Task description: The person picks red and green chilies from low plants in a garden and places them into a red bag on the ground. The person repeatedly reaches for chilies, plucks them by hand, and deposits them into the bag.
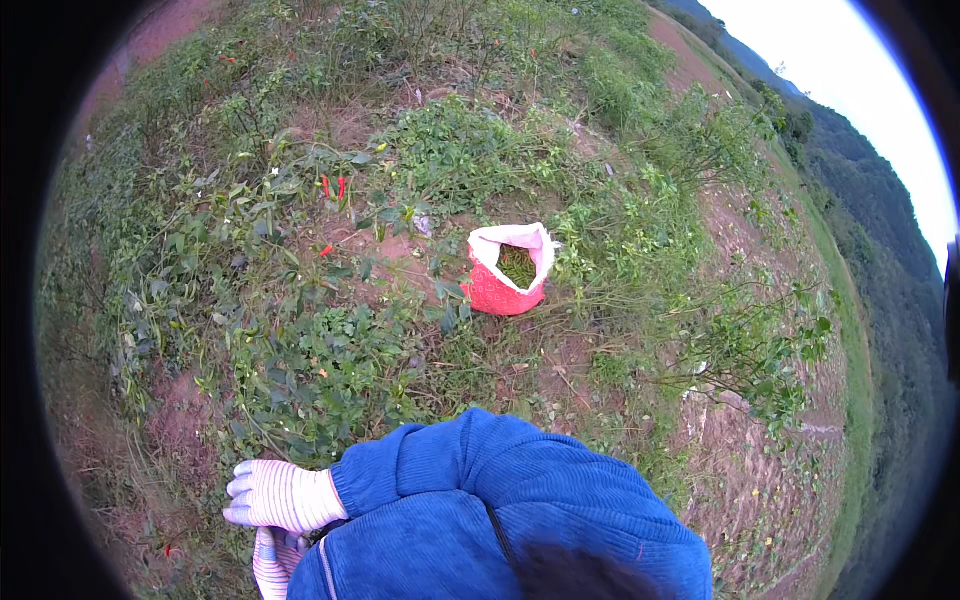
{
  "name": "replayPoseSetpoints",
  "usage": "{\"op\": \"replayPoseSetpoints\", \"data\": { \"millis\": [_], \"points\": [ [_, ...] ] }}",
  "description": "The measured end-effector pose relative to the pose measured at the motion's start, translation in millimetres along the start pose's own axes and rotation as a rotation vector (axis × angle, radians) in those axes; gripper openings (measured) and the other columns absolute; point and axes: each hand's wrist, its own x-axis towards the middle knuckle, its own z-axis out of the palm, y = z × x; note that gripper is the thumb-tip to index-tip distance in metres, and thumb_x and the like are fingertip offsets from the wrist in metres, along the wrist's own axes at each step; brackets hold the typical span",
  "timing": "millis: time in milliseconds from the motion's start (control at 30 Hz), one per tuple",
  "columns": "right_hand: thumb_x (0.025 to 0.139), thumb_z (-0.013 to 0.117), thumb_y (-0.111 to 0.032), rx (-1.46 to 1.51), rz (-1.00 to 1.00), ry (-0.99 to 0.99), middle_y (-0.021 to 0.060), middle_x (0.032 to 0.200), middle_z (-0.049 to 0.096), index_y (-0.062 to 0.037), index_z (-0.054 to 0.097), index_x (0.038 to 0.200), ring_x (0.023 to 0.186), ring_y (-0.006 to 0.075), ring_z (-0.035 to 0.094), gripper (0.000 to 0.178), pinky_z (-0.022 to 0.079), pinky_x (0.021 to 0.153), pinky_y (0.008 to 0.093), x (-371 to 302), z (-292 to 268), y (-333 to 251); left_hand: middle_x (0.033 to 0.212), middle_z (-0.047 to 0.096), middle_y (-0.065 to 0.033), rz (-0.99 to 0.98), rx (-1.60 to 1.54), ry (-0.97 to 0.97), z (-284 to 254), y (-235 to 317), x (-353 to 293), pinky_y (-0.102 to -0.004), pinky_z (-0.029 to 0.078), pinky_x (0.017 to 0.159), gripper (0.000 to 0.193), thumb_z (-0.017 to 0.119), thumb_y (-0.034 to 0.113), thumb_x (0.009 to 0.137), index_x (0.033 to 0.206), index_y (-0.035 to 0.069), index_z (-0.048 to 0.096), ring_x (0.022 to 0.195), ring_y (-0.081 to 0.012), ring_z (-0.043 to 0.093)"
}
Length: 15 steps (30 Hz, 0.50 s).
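My right hand [290, 497], in a striped pale glove with lilac fingertips, reaches across to the lower left from a blue corduroy sleeve [520, 470]. Its fingers are bent together beside the green plants; whatever they hold, if anything, is hidden. Just below it is my left hand [271, 565] in a matching striped glove, partly covered by the right hand and the sleeve, so its fingers do not show clearly. Leafy pepper plants [330, 365] stand nearest to both hands. Farther off, red chili peppers [334, 187] hang among the leaves.
An open red sack [505, 296] with a white rolled rim stands upright ahead, holding many green chili peppers [517, 266]. Weeds and low bushes [755, 365] surround it. Bare reddish soil [185, 410] shows at the left. Wooded hills [860, 170] rise at the far right.
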Motion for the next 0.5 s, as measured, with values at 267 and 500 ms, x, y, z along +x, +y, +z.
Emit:
{"op": "replayPoseSetpoints", "data": {
  "millis": [267,500],
  "points": [
    [0.088,0.054,-0.01,-0.092,0.379,0.034,0.0075,0.083,0.068,-0.0034,0.059,0.118,0.078,0.0238,0.067,0.031,0.053,0.072,0.0381,9,-61,0,0.145,0.044,-0.0102,0.243,-0.087,0.477,-13,16,-12,-0.0308,0.044,0.096,0.059,0.061,0.031,0.093,0.144,0.009,0.041,0.115,-0.0181,0.053],
    [0.097,0.058,-0.018,0.976,0.719,0.345,0.0144,0.113,0.067,0.005,0.054,0.127,0.106,0.0204,0.064,0.038,0.047,0.098,0.0319,4,-53,-13,0.119,0.061,-0.0144,0.233,-0.431,0.178,1,14,-38,-0.0322,0.053,0.086,0.046,0.059,0.018,0.095,0.134,-0.003,0.047,0.099,-0.0215,0.063]
  ]
}}
